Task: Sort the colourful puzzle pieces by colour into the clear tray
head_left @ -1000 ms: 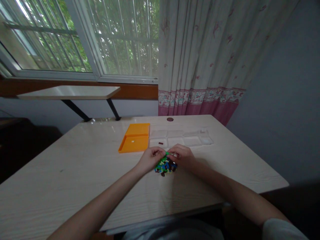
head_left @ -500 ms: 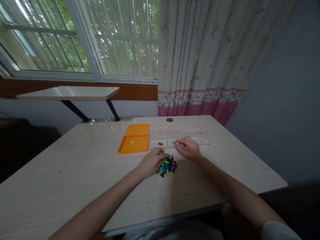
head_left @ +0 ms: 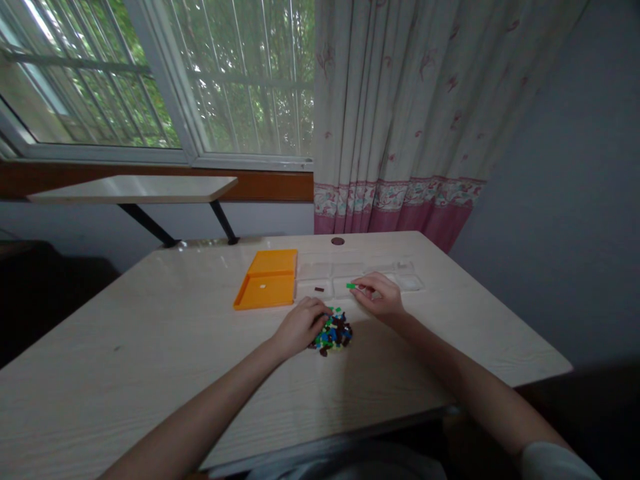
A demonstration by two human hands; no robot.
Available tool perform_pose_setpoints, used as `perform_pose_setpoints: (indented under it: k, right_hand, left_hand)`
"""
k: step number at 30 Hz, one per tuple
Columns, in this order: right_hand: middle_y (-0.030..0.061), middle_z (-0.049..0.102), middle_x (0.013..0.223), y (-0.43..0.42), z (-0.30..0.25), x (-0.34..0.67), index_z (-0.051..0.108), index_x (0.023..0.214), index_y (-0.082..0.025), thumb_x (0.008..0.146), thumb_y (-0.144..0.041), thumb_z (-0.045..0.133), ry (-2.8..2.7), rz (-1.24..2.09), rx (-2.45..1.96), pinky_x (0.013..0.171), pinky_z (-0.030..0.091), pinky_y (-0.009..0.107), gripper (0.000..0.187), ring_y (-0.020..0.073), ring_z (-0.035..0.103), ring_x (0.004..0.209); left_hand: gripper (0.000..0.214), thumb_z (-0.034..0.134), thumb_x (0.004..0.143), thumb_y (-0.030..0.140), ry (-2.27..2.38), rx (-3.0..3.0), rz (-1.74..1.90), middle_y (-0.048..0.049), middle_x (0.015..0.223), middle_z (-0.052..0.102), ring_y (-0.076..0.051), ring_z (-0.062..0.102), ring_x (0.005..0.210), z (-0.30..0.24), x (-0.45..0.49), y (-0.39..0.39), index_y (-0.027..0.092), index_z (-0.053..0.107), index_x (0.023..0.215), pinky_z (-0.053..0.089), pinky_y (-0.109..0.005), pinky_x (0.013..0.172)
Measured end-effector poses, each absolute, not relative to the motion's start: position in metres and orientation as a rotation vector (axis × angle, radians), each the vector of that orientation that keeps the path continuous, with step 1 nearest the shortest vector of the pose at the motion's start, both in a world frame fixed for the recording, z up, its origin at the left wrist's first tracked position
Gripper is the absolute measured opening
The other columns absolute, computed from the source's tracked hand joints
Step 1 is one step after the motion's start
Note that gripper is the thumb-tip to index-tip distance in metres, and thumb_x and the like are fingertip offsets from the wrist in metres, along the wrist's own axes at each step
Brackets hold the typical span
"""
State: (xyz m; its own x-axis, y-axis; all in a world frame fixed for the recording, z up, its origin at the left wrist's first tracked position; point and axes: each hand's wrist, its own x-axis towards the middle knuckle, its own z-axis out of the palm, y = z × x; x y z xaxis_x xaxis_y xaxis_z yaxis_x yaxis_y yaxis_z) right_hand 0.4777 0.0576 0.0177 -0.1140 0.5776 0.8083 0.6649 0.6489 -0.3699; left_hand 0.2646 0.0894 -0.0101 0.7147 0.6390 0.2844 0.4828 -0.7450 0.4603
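A small heap of coloured bricks (head_left: 334, 334), green, blue and dark brown, lies on the pale wooden table (head_left: 150, 347). My left hand (head_left: 300, 324) rests curled against the heap's left side, fingertips touching the pieces. My right hand (head_left: 380, 295) pinches a small green brick (head_left: 351, 286) and holds it over a compartment of the clear plastic tray (head_left: 395, 279). One dark brown brick (head_left: 319, 289) lies in a tray compartment to the left of that.
An open orange box (head_left: 267, 280) with a tiny white piece (head_left: 262, 287) inside sits left of the clear tray. A round dark hole (head_left: 337, 241) marks the table's far edge. A window, a shelf and a curtain stand behind; the table's right edge is close.
My right hand lifted a green brick out of the heap and carried it away and to the right, over the clear tray. My left hand stayed at the heap.
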Motion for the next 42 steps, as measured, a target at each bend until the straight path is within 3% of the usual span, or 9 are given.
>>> perform_pose_setpoints:
  k: [17, 26, 31, 36, 42]
  right_hand:
    - [-0.0003, 0.060, 0.065, 0.057, 0.023, 0.483, 0.064, 0.087, -0.020, 0.076, -0.020, 0.060, -1.817, -0.210, -0.875, 0.053, 0.043, 0.021, 0.012, 0.0077, 0.047, 0.050]
    - [0.0021, 0.058, 0.075, 0.092, 0.003, 0.500, 0.066, 0.082, -0.019, 0.074, -0.026, 0.061, -1.986, 0.055, -1.408, 0.061, 0.040, 0.023, 0.011, 0.0112, 0.051, 0.063]
    - [0.0027, 0.058, 0.075, 0.106, -0.007, 0.506, 0.067, 0.083, -0.019, 0.074, -0.025, 0.061, -2.035, 0.141, -1.480, 0.065, 0.040, 0.024, 0.013, 0.0129, 0.052, 0.068]
    - [0.0045, 0.060, 0.080, 0.102, -0.001, 0.511, 0.066, 0.090, -0.018, 0.076, -0.024, 0.059, -2.066, 0.074, -1.467, 0.073, 0.041, 0.027, 0.017, 0.0148, 0.053, 0.074]
    - [0.0037, 0.060, 0.076, 0.080, 0.000, 0.491, 0.064, 0.085, -0.018, 0.078, -0.024, 0.056, -2.096, -0.018, -1.283, 0.071, 0.040, 0.026, 0.013, 0.0146, 0.054, 0.073]
  left_hand:
    - [0.021, 0.044, 0.086, 0.024, 0.841, 2.567, 0.665, -0.0064, 0.090, 0.061, -0.018, 0.051, 0.089, -0.008, 0.263, 0.090, 0.018, 0.064, 0.090, 0.040, -0.030, 0.080]
    - [0.020, 0.046, 0.085, 0.023, 0.817, 2.457, 0.752, -0.0068, 0.087, 0.063, -0.018, 0.053, 0.087, -0.004, 0.263, 0.086, 0.017, 0.065, 0.087, 0.041, -0.031, 0.081]
    - [0.020, 0.048, 0.084, 0.023, 0.814, 2.371, 0.756, -0.0067, 0.086, 0.065, -0.018, 0.055, 0.086, 0.001, 0.265, 0.082, 0.017, 0.066, 0.088, 0.042, -0.030, 0.080]
    - [0.020, 0.050, 0.081, 0.026, 0.864, 2.230, 0.788, -0.0058, 0.084, 0.067, -0.016, 0.057, 0.080, 0.003, 0.266, 0.080, 0.017, 0.067, 0.087, 0.043, -0.026, 0.073]
    - [0.027, 0.052, 0.079, 0.035, 0.914, 1.841, 0.870, -0.0060, 0.075, 0.067, -0.015, 0.058, 0.065, -0.007, 0.268, 0.084, 0.013, 0.067, 0.085, 0.043, -0.023, 0.059]
